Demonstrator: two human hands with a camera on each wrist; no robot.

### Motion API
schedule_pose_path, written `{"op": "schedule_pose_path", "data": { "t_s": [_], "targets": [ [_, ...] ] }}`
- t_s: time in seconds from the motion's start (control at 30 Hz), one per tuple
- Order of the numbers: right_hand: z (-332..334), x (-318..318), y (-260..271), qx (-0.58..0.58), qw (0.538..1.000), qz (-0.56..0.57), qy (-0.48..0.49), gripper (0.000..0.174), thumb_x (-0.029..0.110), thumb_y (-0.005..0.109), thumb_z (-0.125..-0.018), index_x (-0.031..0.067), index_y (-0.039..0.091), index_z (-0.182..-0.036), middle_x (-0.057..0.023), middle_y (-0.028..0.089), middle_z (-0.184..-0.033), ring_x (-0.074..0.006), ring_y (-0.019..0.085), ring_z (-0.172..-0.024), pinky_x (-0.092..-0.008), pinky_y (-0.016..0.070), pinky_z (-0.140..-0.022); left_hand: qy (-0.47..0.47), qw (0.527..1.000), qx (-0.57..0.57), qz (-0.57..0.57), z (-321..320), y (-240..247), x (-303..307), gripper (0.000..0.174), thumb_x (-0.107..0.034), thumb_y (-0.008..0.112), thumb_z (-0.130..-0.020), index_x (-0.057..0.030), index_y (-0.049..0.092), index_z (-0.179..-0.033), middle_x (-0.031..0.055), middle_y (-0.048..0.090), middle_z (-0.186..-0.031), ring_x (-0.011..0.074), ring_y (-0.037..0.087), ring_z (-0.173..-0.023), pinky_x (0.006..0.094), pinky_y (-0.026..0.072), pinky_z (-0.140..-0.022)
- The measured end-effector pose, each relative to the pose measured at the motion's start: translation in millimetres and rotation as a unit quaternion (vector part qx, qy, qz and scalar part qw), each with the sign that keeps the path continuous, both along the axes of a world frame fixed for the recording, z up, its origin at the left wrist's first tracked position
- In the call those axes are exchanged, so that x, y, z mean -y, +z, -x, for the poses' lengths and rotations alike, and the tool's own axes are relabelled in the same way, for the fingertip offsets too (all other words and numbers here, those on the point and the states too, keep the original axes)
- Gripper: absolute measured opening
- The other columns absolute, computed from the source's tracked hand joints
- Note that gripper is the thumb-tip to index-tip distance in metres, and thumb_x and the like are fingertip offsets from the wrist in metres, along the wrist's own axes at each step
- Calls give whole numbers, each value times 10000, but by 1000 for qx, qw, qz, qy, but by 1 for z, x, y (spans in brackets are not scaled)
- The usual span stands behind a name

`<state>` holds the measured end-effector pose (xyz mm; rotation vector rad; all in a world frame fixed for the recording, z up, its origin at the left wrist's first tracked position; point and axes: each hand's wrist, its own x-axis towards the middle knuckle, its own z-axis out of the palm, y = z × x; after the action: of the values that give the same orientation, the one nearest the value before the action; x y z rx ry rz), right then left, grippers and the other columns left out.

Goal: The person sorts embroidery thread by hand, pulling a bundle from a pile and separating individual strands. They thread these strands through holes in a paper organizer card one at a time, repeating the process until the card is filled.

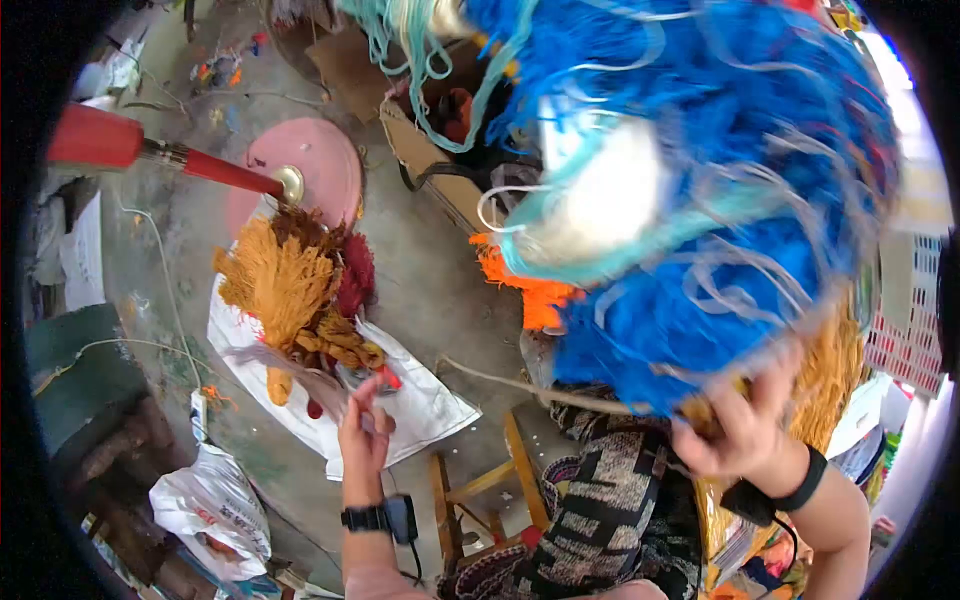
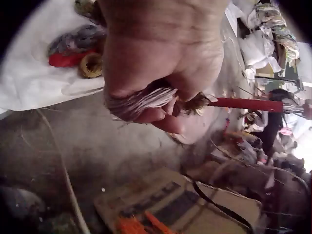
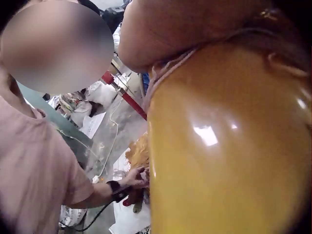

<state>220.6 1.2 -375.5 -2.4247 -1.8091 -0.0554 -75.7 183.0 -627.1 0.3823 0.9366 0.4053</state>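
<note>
My left hand [image 1: 365,440] curls round a bundle of thin pale yarn [image 2: 148,101] over the white sack in the head view; its loose strands blur to the left. My right hand [image 1: 745,425] is at the lower edge of a big blue yarn heap [image 1: 650,340], fingers bent round pale strands [image 1: 800,325]. Across the heap lie turquoise yarn [image 1: 620,260] and a blurred white item [image 1: 610,180]. In the right wrist view a glossy yellow surface [image 3: 229,146] fills the space below that hand, with a pale strand [image 3: 170,73] running from it.
Mustard yarn [image 1: 275,280] and dark red yarn [image 1: 357,275] lie on a white sack [image 1: 420,430] by a pink round base [image 1: 325,165] with a red pole [image 1: 225,175]. A cardboard box [image 1: 430,165], a wooden stool [image 1: 490,480] and a white plastic bag [image 1: 215,510] stand around.
</note>
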Motion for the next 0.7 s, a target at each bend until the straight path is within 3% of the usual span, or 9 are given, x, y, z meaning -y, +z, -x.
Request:
{"op": "schedule_pose_path", "data": {
  "t_s": [0.13, 0.23, 0.37, 0.43, 0.47, 0.53, 0.57, 0.6, 0.7],
  "targets": [
    [4, -2, 10, 9, 999, -37, -10, 525, 346, 571, -561, 146, 547, -1046, -153, 442, -1077, -331, 405, -1038, -473, 241, -881, -192, 973, 99, -82, 14, 116, 23, 455, -367, 354, -868, 21, 503, -1054, 39, 503, -607, 64, 359, -414, 186, 259, -410],
    [9, 4, 21, -6, 999, -39, 1, 593, 367, 567, -606, 133, 459, -1140, -171, 388, -1172, -318, 333, -1116, -472, 212, -922, -287, 939, 130, -136, 6, 199, 40, 506, -391, 360, -859, 62, 508, -1030, -2, 379, -453, 62, 329, -379, 196, 234, -391],
    [23, 24, 37, -77, 995, -58, -13, 463, 304, 566, -650, 135, 509, -1078, -143, 379, -1210, -302, 309, -1151, -479, 213, -922, -335, 894, 183, -234, 5, 288, 71, 503, -362, 362, -858, 96, 516, -998, 15, 436, -485, 54, 308, -346, 193, 230, -384],
    [55, 43, 69, -25, 995, -95, 1, 338, 222, 571, -641, 122, 563, -964, -116, 404, -1187, -310, 318, -1133, -498, 222, -901, -374, 863, 246, -233, 6, 316, 84, 487, -345, 374, -848, 102, 528, -965, 99, 566, -671, 50, 325, -328, 185, 255, -380],
    [77, 58, 84, -87, 983, -162, 22, 255, 152, 563, -628, 108, 581, -878, -106, 471, -1088, -291, 402, -1049, -469, 295, -854, -390, 848, 266, -240, 5, 327, 93, 484, -342, 376, -846, 103, 530, -958, 123, 583, -735, 49, 332, -327, 185, 261, -379],
    [114, 84, 108, -302, 912, -253, 116, 256, 66, 561, -625, 39, 561, -879, -97, 533, -882, -233, 532, -804, -337, 425, -692, -436, 811, 313, -232, 9, 339, 106, 466, -327, 380, -842, 101, 536, -938, 184, 582, -927, 48, 356, -333, 185, 281, -375],
    [136, 105, 125, -484, 860, -154, 46, 264, 41, 557, -643, 16, 552, -907, -102, 532, -822, -191, 549, -689, -301, 443, -615, -453, 803, 311, -232, 10, 349, 118, 463, -324, 380, -842, 102, 536, -936, 182, 584, -919, 49, 354, -330, 187, 281, -372],
    [156, 122, 136, -541, 822, -172, 34, 253, 46, 552, -664, 12, 557, -915, -97, 535, -723, -145, 535, -592, -275, 442, -550, -470, 794, 308, -232, 7, 362, 131, 461, -322, 380, -842, 102, 536, -934, 180, 586, -910, 49, 352, -328, 189, 280, -368],
    [188, 162, 164, -640, 763, -90, -11, 157, 80, 547, -710, -7, 582, -836, -62, 574, -663, -114, 566, -569, -233, 450, -502, -530, 748, 321, -240, -1, 392, 168, 446, -312, 384, -844, 98, 532, -940, 173, 591, -857, 49, 344, -322, 199, 278, -355]
  ]
}}
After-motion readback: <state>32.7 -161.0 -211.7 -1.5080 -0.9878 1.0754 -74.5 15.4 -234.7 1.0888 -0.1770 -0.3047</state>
